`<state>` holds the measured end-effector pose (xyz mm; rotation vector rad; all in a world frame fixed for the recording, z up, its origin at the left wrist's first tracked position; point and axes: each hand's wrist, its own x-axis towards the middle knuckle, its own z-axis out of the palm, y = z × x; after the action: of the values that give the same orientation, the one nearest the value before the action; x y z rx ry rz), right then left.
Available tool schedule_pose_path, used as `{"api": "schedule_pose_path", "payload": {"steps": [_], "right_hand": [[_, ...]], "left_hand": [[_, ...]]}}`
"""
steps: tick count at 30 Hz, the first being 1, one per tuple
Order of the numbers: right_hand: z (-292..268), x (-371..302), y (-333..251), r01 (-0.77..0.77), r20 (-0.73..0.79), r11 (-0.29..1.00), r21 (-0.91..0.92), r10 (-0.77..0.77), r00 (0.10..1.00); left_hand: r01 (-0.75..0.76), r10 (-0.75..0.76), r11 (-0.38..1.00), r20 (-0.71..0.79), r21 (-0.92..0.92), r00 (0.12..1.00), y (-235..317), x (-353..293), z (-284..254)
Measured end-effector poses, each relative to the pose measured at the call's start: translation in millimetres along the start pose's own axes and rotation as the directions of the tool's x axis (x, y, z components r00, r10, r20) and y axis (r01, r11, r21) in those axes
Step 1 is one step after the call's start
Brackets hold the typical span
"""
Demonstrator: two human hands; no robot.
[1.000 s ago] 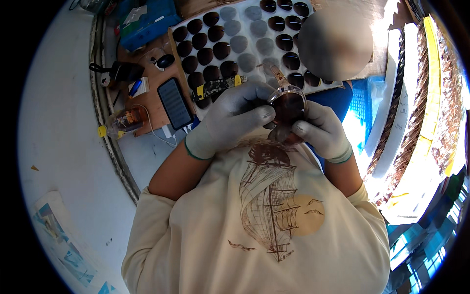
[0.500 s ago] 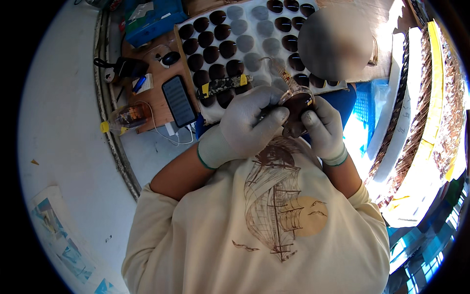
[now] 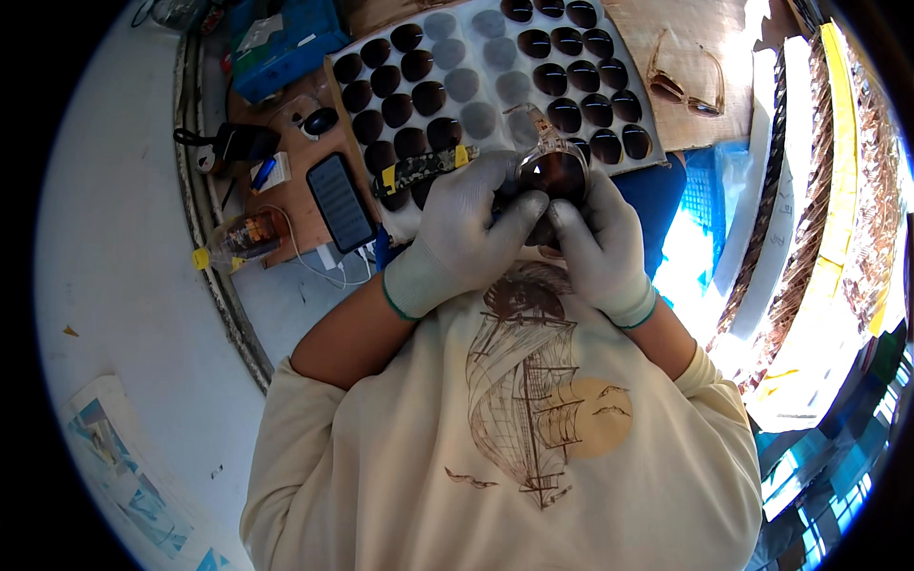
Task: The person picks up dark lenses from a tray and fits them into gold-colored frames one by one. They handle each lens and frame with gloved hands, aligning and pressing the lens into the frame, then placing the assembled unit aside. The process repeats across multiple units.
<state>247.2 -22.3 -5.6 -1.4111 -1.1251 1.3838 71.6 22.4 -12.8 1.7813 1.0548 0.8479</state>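
Note:
Both gloved hands hold a pair of sunglasses (image 3: 554, 174) with a clear brownish frame and dark lenses, just past my chest. My left hand (image 3: 468, 226) grips one side, thumb pressed near the lens. My right hand (image 3: 606, 249) pinches the other side, its thumb close to the left thumb. One temple of the frame points away, over a tray (image 3: 495, 88) lined with white. Rows of dark lenses (image 3: 430, 98) and paler grey lenses lie in it. The lower part of the sunglasses is hidden by my fingers.
A patterned strip with yellow ends (image 3: 426, 171) lies across the tray's near left. Left of it are a phone (image 3: 341, 200), a bottle with yellow cap (image 3: 243, 240) and a blue box (image 3: 288, 49). Another pair of sunglasses (image 3: 703, 100) rests at far right, beyond a blue basket (image 3: 700, 205).
The sunglasses have moved left and turned slightly. My right hand has come in toward the left hand, so the thumbs are nearer each other. The view has shifted a little.

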Motion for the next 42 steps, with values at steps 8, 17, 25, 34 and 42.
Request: {"api": "schedule_pose_path", "payload": {"steps": [8,17,25,34,42], "right_hand": [[3.5,-7.5,3.8,0.214,-0.038,0.961,-0.174,-0.224,0.974],[-14.0,-0.1,-7.0,0.226,0.283,0.956,-0.189,-0.167,0.944],[-11.1,2.7,1.1,0.301,0.288,0.918,-0.257,-0.224,0.931],[1.6,-6.8,-22.5,0.28,0.14,0.877,-0.39,-0.244,0.96],[-6.9,-3.8,-22.0,0.327,0.273,0.869,-0.372,-0.234,0.933]], "left_hand": [[-0.058,0.058,0.998,-0.012,0.012,0.998,7.2,-8.1,-4.3],[-0.01,0.018,0.975,0.034,-0.224,0.999,5.6,-12.4,-20.3],[-0.098,0.114,0.984,0.109,-0.147,0.987,5.3,-14.6,-32.8],[-0.08,0.083,0.996,0.085,-0.034,0.993,8.0,-16.7,-28.6],[-0.054,0.057,0.998,0.127,-0.026,0.99,9.5,-19.1,-33.5]]}}
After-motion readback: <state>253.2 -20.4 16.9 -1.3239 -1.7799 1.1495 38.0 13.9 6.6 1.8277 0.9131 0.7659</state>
